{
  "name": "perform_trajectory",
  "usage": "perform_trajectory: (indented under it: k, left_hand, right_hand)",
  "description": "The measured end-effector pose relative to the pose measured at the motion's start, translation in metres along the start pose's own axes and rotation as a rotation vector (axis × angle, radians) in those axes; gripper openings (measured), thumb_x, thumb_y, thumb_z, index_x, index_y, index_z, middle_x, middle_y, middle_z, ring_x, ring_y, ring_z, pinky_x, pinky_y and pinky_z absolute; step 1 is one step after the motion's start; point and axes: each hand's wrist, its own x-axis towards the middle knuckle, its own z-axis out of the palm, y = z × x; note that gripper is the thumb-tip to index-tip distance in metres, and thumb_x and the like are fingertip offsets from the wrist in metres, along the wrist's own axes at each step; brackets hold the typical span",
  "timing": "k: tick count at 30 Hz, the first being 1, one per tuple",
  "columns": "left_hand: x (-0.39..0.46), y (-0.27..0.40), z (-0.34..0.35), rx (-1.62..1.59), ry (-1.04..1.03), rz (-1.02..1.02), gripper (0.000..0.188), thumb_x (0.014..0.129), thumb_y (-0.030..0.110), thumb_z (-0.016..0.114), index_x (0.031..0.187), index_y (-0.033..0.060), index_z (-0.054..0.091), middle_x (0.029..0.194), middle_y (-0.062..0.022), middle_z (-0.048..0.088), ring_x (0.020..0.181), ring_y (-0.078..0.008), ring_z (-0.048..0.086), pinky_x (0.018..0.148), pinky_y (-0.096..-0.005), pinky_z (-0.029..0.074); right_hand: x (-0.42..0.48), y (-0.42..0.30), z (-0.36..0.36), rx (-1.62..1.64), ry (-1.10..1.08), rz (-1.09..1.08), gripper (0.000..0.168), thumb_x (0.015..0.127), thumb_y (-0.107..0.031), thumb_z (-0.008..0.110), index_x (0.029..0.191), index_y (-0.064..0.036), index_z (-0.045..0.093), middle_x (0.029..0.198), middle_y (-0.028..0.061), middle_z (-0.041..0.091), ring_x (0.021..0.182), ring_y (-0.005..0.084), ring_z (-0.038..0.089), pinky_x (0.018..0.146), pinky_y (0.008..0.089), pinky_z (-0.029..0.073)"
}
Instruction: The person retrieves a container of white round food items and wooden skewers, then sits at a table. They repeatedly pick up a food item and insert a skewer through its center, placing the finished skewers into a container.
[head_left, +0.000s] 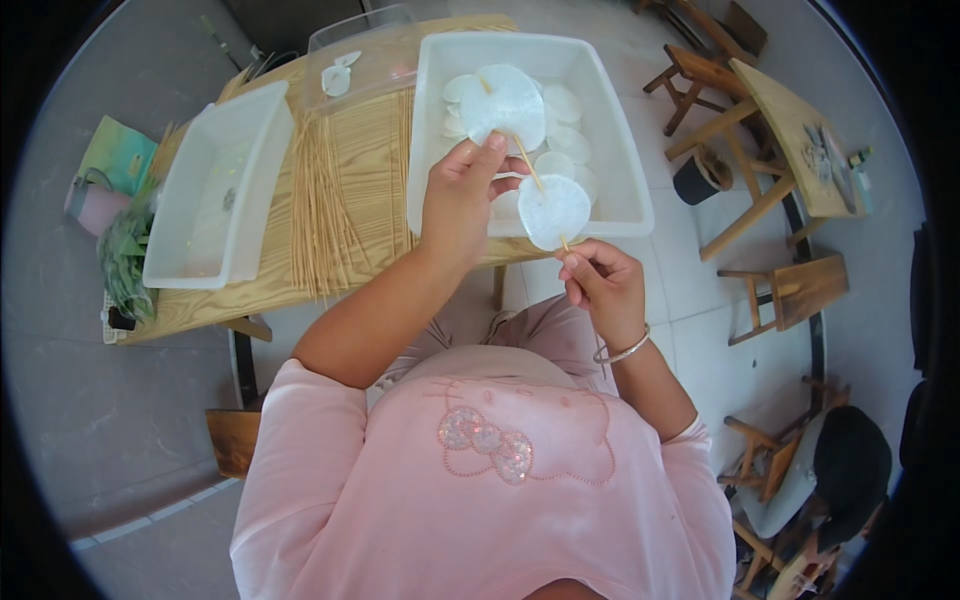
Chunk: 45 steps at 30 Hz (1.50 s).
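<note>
My left hand (469, 187) pinches the lower edge of a large thin white round slice (514, 97) where a bamboo skewer (528, 159) passes through it. Farther down the same skewer sits a smaller white round slice (553, 214). Just below that slice, my right hand (606, 286) grips the skewer's near end between thumb and fingers. Both hands are over the near side of a white plastic tub (631, 172), the right one just past its rim. More white round slices (568, 142) lie loose and overlapping in the tub, partly hidden by the held ones.
Loose bamboo skewers (319, 210) lie on the wooden table (367, 142). Left of them stands another white tub (214, 195), beside bagged green leaves (129, 255). A clear plastic container (360, 56) holds white pieces. Wooden stools (810, 292) stand at the right.
</note>
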Motion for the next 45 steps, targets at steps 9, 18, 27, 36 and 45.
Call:
perform_trajectory:
  k: [9,18,27,36,45]
  left_hand:
    - [0.000,-0.002,0.001,-0.003,0.004,0.028,0.021,0.084,0.024,0.047,0.088,0.0045,0.054,0.085,-0.0093,0.059,0.074,-0.0113,0.052,0.067,-0.0245,0.041]
    - [-0.001,0.002,0.003,-0.056,-0.005,0.051,0.022,0.084,0.021,0.046,0.090,0.0023,0.054,0.083,-0.0076,0.058,0.070,-0.0104,0.052,0.064,-0.0229,0.042]
    - [-0.044,0.010,-0.013,0.501,-0.400,-0.160,0.028,0.074,0.016,0.058,0.098,0.0022,0.053,0.080,-0.0063,0.058,0.060,-0.0094,0.050,0.056,-0.0217,0.041]
    - [-0.031,0.004,-0.020,0.460,-0.285,-0.154,0.008,0.078,0.005,0.051,0.082,-0.0010,0.054,0.069,-0.0032,0.055,0.048,-0.0049,0.042,0.042,-0.0186,0.035]
    - [0.017,0.053,-0.059,0.569,-0.079,-0.097,0.010,0.077,0.009,0.053,0.073,-0.0002,0.056,0.060,-0.0025,0.055,0.045,-0.0056,0.047,0.041,-0.0170,0.037]
  right_hand:
    - [0.001,0.003,-0.001,0.075,-0.047,0.084,0.013,0.080,-0.010,0.052,0.078,0.002,0.057,0.060,0.0017,0.051,0.042,0.0043,0.040,0.035,0.0159,0.027]
    - [0.003,-0.001,0.000,0.210,-0.157,0.114,0.012,0.080,-0.008,0.050,0.078,0.002,0.056,0.059,0.0028,0.050,0.042,0.0059,0.039,0.035,0.0170,0.027]
    - [0.040,-0.010,0.021,0.207,0.120,-0.075,0.011,0.078,-0.007,0.052,0.080,0.003,0.055,0.060,0.0029,0.051,0.046,0.0063,0.042,0.040,0.0176,0.031]
    - [0.093,-0.030,0.069,0.300,0.148,-0.094,0.016,0.079,-0.011,0.052,0.083,0.004,0.055,0.067,0.0050,0.052,0.052,0.0085,0.044,0.046,0.0194,0.035]
    - [0.113,-0.028,0.085,0.367,0.042,-0.067,0.037,0.080,-0.017,0.052,0.107,0.006,0.044,0.101,0.0126,0.049,0.091,0.0199,0.050,0.078,0.0307,0.044]
